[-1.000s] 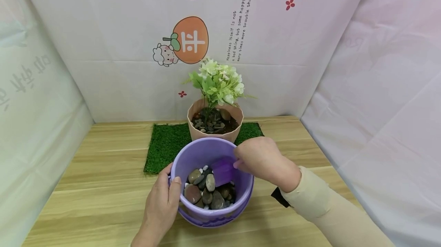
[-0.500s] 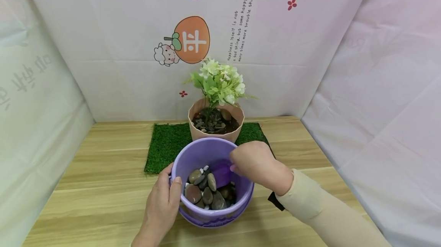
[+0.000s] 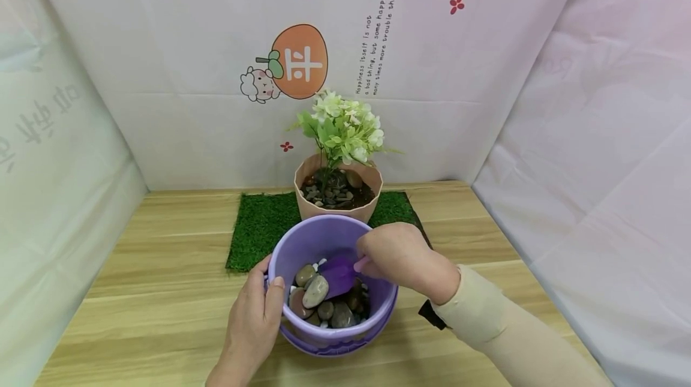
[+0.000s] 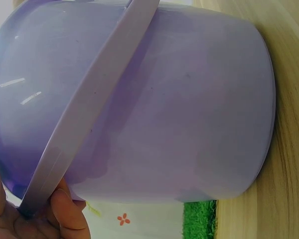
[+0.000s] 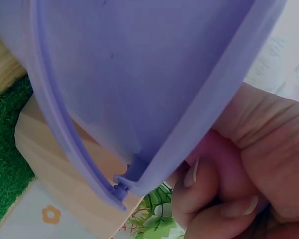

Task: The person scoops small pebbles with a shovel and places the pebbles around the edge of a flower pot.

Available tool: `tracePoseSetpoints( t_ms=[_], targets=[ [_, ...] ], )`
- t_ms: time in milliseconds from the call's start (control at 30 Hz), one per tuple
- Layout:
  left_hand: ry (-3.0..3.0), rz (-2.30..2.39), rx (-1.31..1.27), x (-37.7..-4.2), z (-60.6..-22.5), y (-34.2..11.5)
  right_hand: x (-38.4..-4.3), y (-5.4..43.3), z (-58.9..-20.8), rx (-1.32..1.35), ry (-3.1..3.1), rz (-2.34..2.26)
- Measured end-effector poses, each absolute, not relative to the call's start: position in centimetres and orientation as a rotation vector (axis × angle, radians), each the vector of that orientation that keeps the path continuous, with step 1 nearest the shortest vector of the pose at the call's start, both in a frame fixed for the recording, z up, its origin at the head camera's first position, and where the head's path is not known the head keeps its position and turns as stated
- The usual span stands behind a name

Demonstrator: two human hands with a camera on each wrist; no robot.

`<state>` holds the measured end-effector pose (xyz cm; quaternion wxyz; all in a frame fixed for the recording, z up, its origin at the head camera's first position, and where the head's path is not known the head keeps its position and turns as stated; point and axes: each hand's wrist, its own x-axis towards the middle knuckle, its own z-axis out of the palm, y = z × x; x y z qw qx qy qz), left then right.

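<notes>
A purple bucket [image 3: 318, 237] stands on the table, its handle [image 4: 84, 109] hanging down the near side. My left hand [image 3: 252, 309] grips its left rim, thumb over the edge and fingers outside. My right hand [image 3: 402, 258] holds the pink handle [image 5: 222, 162] of a small purple shovel [image 3: 339, 276], fingers curled round it. Inside the bucket, the shovel's blade lies among several smooth stones [image 3: 341, 315]. One pale grey oval stone [image 3: 315, 291] rests against the blade's left edge. Part of the shovel is hidden behind my right hand.
Just behind the bucket, a peach flower pot [image 3: 337, 213] holds soil, pebbles and a plant with white flowers [image 3: 345, 126]. It stands on a green turf mat [image 3: 259, 234]. White printed cloth [image 3: 178, 141] hangs round the wooden table [image 3: 162, 291].
My right hand has moved left with the shovel inside the bucket. The pale oval stone has been pushed left and tipped over onto the reddish stone. My left hand stays on the rim.
</notes>
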<state>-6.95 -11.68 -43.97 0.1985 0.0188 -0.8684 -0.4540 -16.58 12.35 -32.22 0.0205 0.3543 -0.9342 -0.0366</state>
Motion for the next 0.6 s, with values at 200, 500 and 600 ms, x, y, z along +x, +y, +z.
tracePoseSetpoints(
  t_ms=[200, 500, 600],
  targets=[
    [-2.438, -1.267, 0.056, -7.0, -44.0, -11.7, -16.6, 12.4, -32.6, 1.121, -2.914, -0.030],
    [-2.440, -1.282, 0.061, -6.9, -43.9, -11.7, -17.0, 12.3, -33.2, 1.149, -2.978, 0.103],
    [-2.441, -1.282, 0.064, -6.9, -43.9, -11.7, -17.2, 12.4, -33.3, 1.159, -2.976, 0.114]
  ],
)
